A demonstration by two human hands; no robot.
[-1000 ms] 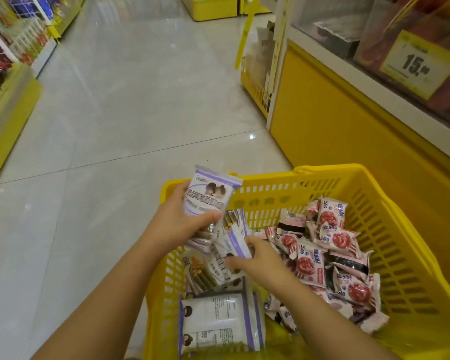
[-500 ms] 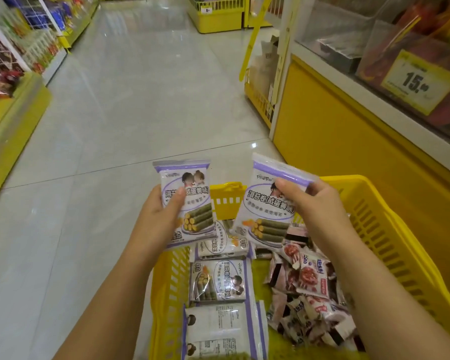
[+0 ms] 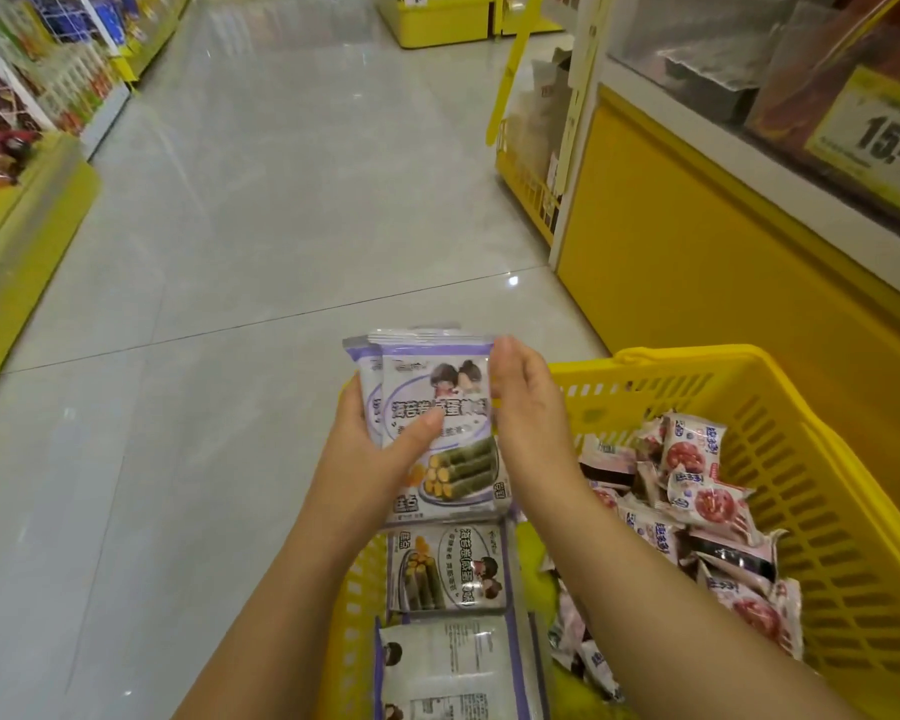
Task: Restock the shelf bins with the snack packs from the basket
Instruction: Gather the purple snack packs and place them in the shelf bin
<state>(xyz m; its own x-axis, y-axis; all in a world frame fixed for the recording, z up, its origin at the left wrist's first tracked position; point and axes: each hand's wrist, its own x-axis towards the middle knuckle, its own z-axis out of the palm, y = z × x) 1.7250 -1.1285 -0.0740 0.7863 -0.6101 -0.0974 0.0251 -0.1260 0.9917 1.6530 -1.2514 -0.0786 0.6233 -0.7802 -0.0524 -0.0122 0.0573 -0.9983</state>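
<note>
Two purple-and-white snack packs (image 3: 437,402) are stacked together above the left end of the yellow basket (image 3: 811,459). My left hand (image 3: 380,449) grips the stack from the left, thumb across the front pack. My right hand (image 3: 526,397) holds the stack's right edge, fingers curled behind it. More purple packs (image 3: 448,569) lie in the basket's left side. A heap of small red-and-white packs (image 3: 697,491) fills its right side.
A yellow shelf unit (image 3: 697,262) with clear bins (image 3: 707,49) and a yellow price tag (image 3: 879,137) stands to the right. Shelves with goods (image 3: 32,85) line the left. Grey tiled floor (image 3: 281,200) runs ahead, with a yellow crate (image 3: 437,18) far off.
My hands came together. The two packs, held apart half a second ago, are now stacked one behind the other. One second ago my right hand was down in the basket.
</note>
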